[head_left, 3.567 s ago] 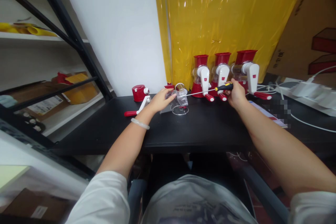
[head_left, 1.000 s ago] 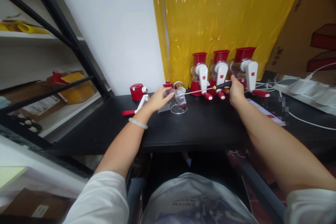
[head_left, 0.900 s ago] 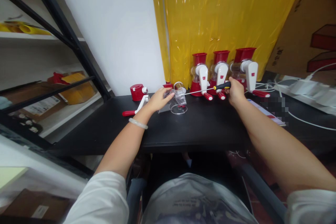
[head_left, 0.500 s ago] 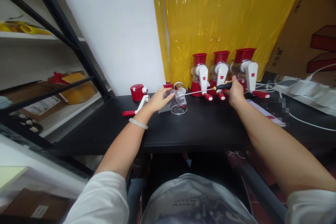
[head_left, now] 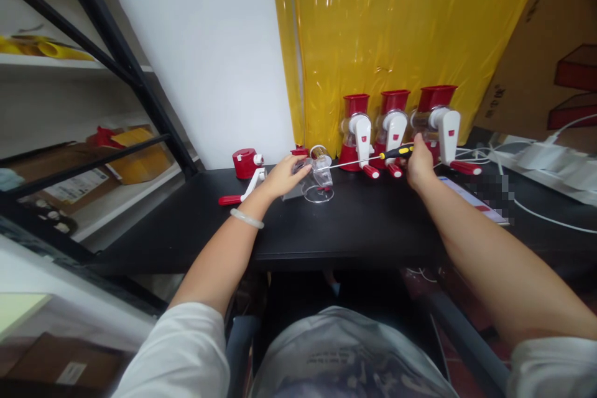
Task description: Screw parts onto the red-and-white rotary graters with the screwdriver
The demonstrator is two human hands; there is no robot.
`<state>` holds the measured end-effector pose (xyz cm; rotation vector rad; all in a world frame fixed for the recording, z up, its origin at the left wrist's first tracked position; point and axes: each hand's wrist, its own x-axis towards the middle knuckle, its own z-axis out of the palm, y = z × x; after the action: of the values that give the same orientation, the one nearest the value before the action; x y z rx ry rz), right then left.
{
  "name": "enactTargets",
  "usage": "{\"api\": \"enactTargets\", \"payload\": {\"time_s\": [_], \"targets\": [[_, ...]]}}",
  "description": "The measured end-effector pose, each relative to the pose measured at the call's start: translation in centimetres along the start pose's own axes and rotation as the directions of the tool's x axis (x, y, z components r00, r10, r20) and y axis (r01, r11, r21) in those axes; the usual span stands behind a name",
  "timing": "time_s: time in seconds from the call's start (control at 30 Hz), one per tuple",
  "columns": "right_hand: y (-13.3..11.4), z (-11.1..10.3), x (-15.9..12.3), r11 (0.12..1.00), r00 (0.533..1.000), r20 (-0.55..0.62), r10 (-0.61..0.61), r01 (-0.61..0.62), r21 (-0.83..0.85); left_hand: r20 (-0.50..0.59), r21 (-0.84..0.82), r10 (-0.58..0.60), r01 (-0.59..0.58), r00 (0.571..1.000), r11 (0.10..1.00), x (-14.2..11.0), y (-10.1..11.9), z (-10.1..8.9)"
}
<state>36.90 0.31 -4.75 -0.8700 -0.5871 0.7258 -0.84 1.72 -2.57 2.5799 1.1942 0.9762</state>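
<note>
My left hand (head_left: 284,175) is closed around a clear plastic grater housing (head_left: 321,175) lying on the black table. In my right hand (head_left: 419,160) is the end of a screwdriver's black and yellow handle (head_left: 397,152). Its long, thin shaft points left, and the tip meets the right side of the clear housing; the exact contact is too small to make out. Behind the housing lies a metal grater drum (head_left: 319,152). Left of my left hand are a red base part (head_left: 245,163) and a white crank with a red handle (head_left: 230,200).
Three assembled red and white rotary graters (head_left: 357,130) stand along the back. A tablet or phone (head_left: 471,200), white cables and a power strip (head_left: 543,158) are at right. A black-framed shelf (head_left: 135,68) borders the left.
The screwdriver handle has turned about its axis, showing more yellow now. Both hands stay in nearly the same place, and the view has shifted slightly.
</note>
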Motion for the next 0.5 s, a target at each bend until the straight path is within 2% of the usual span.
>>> {"api": "enactTargets", "payload": {"time_s": [0.1, 0.33, 0.43, 0.5], "targets": [[0.0, 0.2, -0.3, 0.999, 0.997, -0.077, -0.01, 0.007, -0.047, -0.004, 0.002, 0.0, 0.0, 1.0, 1.0, 0.0, 0.1, 0.0], [-0.5, 1.1, -0.6, 0.995, 0.995, -0.045, 0.094, -0.092, 0.047, -0.001, -0.005, 0.007, -0.007, 1.0, 1.0, -0.1, 0.1, -0.1], [-0.3, 0.7, -0.2, 0.996, 0.995, -0.047, 0.09, -0.089, 0.022, -0.003, 0.0, 0.006, -0.006, 1.0, 1.0, 0.0, 0.0, 0.0], [0.0, 0.3, 0.1, 0.998, 0.998, 0.013, 0.053, -0.054, 0.027, -0.005, 0.002, 0.013, -0.013, 1.0, 1.0, 0.0, -0.1, 0.0]]}}
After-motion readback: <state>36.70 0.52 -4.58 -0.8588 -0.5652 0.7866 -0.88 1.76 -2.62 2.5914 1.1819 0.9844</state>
